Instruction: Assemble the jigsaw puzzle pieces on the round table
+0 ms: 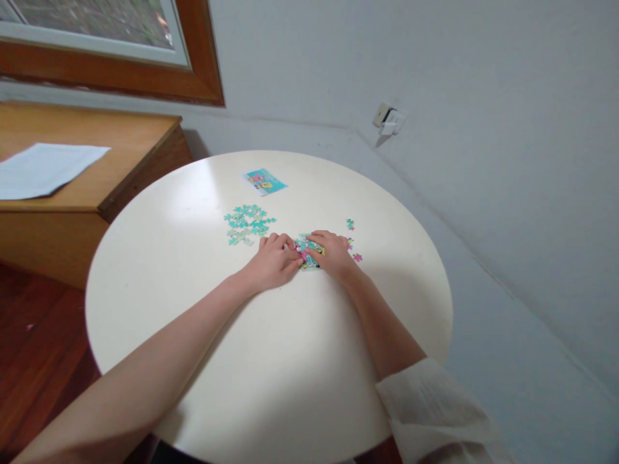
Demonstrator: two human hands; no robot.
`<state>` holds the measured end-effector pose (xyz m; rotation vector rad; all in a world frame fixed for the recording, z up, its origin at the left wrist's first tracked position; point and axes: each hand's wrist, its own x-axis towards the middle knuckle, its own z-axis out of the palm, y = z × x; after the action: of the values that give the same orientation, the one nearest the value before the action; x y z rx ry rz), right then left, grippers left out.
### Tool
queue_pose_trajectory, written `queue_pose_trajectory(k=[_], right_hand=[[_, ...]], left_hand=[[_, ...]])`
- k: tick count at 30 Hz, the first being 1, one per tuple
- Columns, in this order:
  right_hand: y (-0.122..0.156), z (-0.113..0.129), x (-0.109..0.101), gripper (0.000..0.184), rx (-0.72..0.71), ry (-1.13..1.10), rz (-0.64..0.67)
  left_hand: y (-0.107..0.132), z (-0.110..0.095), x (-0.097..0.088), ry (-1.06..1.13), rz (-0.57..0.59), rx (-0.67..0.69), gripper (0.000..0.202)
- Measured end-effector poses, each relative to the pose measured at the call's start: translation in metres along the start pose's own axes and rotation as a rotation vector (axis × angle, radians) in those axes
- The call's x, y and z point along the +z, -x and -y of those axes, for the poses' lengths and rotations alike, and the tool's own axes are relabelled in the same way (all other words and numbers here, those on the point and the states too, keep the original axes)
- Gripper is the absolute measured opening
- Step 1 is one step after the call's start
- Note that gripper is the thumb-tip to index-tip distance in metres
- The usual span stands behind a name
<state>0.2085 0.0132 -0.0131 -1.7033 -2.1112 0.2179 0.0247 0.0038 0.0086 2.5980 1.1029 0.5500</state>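
Note:
A partly joined jigsaw puzzle [311,263] with teal, yellow and pink printing lies flat on the round white table [271,361]. My left hand [276,261] is at its left edge, fingers curled and thumb and forefinger closed on a small pink puzzle piece [300,251]. From the right, my right hand [333,250] lies over the puzzle with fingers stretched out, touching its top and hiding part of it. A heap of loose teal and pale puzzle pieces [249,220] lies just beyond my left hand. Several more loose pieces [357,258] are to the right of my right hand.
A small printed picture card [265,182] lies toward the table's far side. At the left stands a wooden bench [140,154] with a white sheet [51,169] on it. A wall socket with a plug [391,121] is beyond the table, and a wood-framed window [203,64] is upper left.

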Motion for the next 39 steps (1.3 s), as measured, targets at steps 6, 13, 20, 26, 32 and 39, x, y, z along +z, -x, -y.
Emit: queue_pose_trajectory(k=[6, 13, 20, 26, 32, 39], right_hand=[[-0.0002, -0.0004, 0.0009, 0.029, -0.004, 0.002, -0.007], [0.0000, 0.0003, -0.0003, 0.030, 0.001, -0.004, 0.003], [0.0001, 0.0006, -0.0005, 0.030, 0.005, -0.004, 0.003], [0.0013, 0.0038, -0.0018, 0.028, 0.021, -0.015, -0.001], [0.0027, 0.0063, -0.0021, 0.027, 0.017, -0.016, -0.011], [0.0021, 0.0061, -0.0051, 0.028, 0.007, -0.018, -0.034]], left_hand=[[-0.0005, 0.0022, -0.0004, 0.001, 0.005, 0.045, 0.029], [-0.0003, 0.0016, -0.0016, 0.012, 0.035, 0.095, 0.028], [-0.0003, 0.0010, -0.0026, 0.028, 0.046, 0.129, 0.026], [0.0003, 0.0007, -0.0027, 0.061, 0.052, 0.157, 0.025], [0.0013, 0.0022, -0.0017, 0.076, 0.058, 0.174, 0.027], [0.0019, 0.0046, 0.0019, 0.047, 0.015, 0.227, 0.027]])
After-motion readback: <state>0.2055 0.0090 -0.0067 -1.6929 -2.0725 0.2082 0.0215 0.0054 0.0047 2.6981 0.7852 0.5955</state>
